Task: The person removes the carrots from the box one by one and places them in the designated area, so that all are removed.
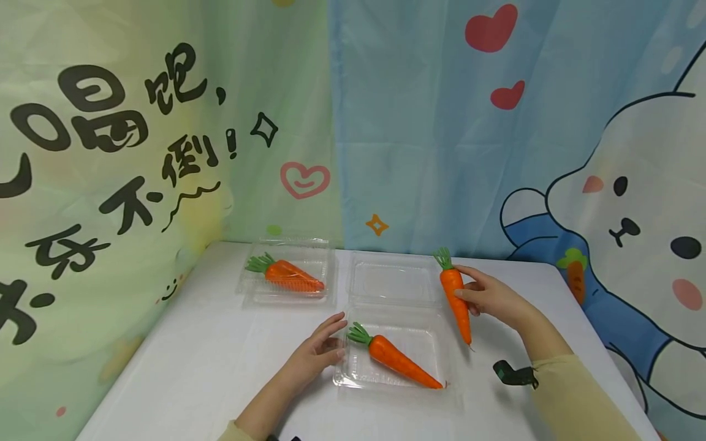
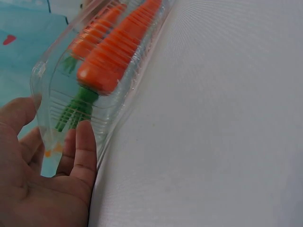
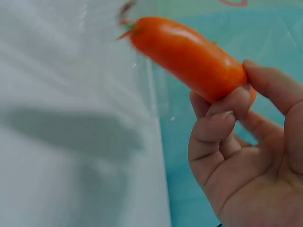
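Two bare hands flank an open box in the head view. The clear, ribbed plastic box (image 1: 410, 338) lies between them, with its hinged clear plastic lid (image 1: 394, 282) folded back on the far side. An orange tapered carrot with a green top (image 1: 405, 362) lies in it aslant, its leaves toward the left hand (image 1: 314, 355) and its tip toward the near right corner. The right hand (image 1: 488, 294) pinches a second orange carrot (image 1: 458, 303) just outside the box's right edge, leaves away from the person, tip pointing back toward them. Its long axis runs steeper than the lying carrot's; the right hand is the nearer one to it. Farther off, on the left, a closed clear box (image 1: 311, 254) contains another orange carrot (image 1: 295, 277).

In the left wrist view, relaxed fingers and thumb touch the box's edge beside the lying carrot's leaves. Another orange shape shows behind; which carrot it is cannot be told.

In the right wrist view, thumb and fingers grip the second carrot, its thin root end pointing away from the palm.
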`<state>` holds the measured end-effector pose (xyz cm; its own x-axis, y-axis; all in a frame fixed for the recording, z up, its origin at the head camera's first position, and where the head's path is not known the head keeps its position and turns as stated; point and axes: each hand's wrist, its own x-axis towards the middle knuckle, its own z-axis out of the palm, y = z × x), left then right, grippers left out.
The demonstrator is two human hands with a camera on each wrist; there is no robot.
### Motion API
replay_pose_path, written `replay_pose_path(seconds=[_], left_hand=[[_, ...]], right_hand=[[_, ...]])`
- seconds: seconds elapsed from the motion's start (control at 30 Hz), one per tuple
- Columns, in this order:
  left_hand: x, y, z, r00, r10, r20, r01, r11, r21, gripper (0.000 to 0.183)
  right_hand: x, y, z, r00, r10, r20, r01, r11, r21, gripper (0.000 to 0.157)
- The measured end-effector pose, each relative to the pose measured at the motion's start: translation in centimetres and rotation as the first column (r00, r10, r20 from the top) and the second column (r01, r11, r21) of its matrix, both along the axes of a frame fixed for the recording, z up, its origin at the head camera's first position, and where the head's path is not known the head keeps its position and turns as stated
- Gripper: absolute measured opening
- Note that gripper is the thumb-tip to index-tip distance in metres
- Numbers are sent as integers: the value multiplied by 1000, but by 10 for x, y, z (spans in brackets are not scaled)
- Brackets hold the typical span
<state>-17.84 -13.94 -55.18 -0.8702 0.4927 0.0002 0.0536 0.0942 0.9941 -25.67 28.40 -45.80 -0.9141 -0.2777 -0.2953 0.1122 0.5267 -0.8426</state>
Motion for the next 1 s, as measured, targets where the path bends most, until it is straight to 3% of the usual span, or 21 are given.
replay_pose_path(seconds=[0.37, 1.0], left_hand=[[2, 0, 2, 1000, -2, -2, 2, 1000, 11, 64], [2, 0, 2, 1000, 9, 16, -9, 1000, -5, 64]], right_hand=[[2, 17, -38, 989, -123, 86, 118, 991, 66, 78], [5, 19, -48, 982, -140, 125, 126, 986, 110, 75]])
